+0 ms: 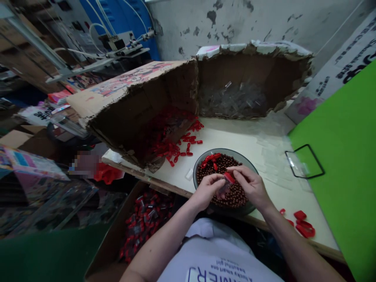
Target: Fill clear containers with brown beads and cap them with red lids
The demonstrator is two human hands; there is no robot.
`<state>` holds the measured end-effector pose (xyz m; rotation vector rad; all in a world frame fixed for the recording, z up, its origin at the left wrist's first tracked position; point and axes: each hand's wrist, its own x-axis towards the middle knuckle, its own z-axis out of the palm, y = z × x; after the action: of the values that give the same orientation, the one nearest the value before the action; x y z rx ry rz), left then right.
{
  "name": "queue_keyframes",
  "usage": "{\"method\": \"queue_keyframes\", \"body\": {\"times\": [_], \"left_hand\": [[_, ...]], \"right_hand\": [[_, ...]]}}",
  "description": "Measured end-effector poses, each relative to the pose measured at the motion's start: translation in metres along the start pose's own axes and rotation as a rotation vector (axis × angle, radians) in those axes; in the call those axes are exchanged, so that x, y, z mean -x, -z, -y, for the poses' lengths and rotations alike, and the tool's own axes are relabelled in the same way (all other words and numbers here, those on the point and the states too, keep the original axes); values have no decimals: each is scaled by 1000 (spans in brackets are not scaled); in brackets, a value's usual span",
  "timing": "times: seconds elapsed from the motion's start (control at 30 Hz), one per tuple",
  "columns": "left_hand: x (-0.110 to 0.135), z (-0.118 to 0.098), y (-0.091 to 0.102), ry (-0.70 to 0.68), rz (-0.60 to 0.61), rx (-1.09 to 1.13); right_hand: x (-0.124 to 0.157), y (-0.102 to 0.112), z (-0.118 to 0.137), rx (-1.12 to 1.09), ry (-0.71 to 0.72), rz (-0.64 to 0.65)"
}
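Observation:
Over a grey bowl full of shiny brown beads, my two hands meet at a small clear plastic container with a red cap. My left hand pinches the container from the left between thumb and fingers. At the other side my right hand has its thumb and fingertips closed on the red cap. Several loose red caps lie on the beads at the bowl's far left. The fingers partly hide the container.
Behind the bowl, a cut-open cardboard box spills red caps onto the white table. Another box holds clear plastic pieces. Below left, a carton holds red-capped containers. A green panel borders the right.

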<state>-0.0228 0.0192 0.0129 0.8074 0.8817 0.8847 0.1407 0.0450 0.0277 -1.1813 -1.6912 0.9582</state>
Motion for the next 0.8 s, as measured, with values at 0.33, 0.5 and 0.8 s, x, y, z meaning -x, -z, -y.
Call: {"method": "queue_keyframes", "body": {"times": [0.33,0.5,0.8], "left_hand": [[0,9,-16,11,-36,-119],[3,12,-23,-123,-188,-305],[4,24,-13,-92,-171,-434]], "right_hand": [[-22,-17,11,-726,-458,462],[-11,-26,20,-764,-413,381],[3,-40,4,-828,-522,191]]}}
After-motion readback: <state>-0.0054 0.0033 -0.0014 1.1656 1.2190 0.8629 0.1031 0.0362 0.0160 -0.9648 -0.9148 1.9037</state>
